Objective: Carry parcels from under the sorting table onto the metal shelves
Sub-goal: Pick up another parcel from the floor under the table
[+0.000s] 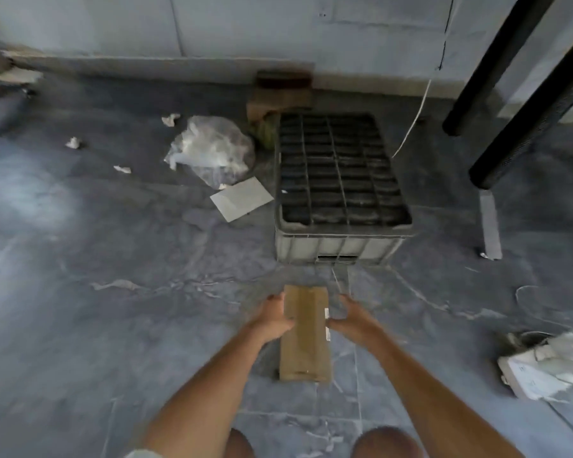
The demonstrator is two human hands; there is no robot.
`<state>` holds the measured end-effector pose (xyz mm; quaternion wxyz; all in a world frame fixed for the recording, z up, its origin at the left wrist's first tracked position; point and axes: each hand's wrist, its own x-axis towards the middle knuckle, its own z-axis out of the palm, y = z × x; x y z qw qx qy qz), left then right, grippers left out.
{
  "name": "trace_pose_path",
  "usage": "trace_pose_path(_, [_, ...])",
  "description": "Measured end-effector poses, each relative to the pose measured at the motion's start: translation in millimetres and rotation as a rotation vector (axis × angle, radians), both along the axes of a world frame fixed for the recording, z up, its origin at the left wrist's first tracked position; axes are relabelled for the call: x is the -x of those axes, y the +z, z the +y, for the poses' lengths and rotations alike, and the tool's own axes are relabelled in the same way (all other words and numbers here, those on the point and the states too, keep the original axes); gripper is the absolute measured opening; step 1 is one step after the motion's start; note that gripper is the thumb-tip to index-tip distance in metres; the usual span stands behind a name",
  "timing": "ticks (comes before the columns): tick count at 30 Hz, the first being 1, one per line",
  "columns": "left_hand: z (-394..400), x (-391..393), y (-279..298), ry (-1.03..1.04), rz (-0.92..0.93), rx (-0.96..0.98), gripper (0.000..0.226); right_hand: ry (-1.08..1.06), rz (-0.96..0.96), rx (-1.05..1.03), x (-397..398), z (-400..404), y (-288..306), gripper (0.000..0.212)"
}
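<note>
Brown cardboard fills the left grip (273,317), whose fingers curl round the left edge of a long, narrow parcel (305,338). The right grip (351,320) is spread, thumb touching the parcel's right edge. The parcel lies low over the floor (113,325), just in front of the grey crate (341,246). Left of the crate lie a white sheet (242,198) and a crumpled clear bag (212,147); right of it slant two black bars (523,127).

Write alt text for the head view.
Two bare hands at a long cardboard box over a grey floor: the left hand grips its edge, the right hand lies open at the other side. Beyond stands a divided grey crate, a plastic bag to its left.
</note>
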<state>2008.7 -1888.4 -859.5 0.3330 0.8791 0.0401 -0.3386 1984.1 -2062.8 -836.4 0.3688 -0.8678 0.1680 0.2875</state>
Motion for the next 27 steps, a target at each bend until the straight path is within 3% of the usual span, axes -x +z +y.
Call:
trace_pose_path(6, [-21.3, -26.2, -80.8, 0.006, -0.021, -0.074, 0.087, 0.087, -0.026, 0.027, -24.5, -11.9, -73.9, 0.074])
trace_pose_path(11, [-22.4, -16.7, -94.5, 0.058, 0.177, -0.061, 0.078, 0.011, 0.206, -0.023, -17.8, -8.7, -101.1, 0.076])
trace_pose_path(14, [-27.0, -12.0, -80.9, 0.099, 0.306, -0.024, 0.061, -0.034, 0.266, -0.045, -14.0, 6.6, -102.2, 0.064])
trace_pose_path(21, [-18.6, -12.0, -46.0, 0.189, 0.227, 0.034, 0.059, -0.156, 0.199, -0.119, -18.6, 21.3, -65.9, 0.050])
trace_pose_path(27, [-9.5, 3.0, 68.8, 0.206, 0.152, 0.045, 0.066, -0.131, 0.077, -0.056, 1.2, 33.2, 39.3, 0.052])
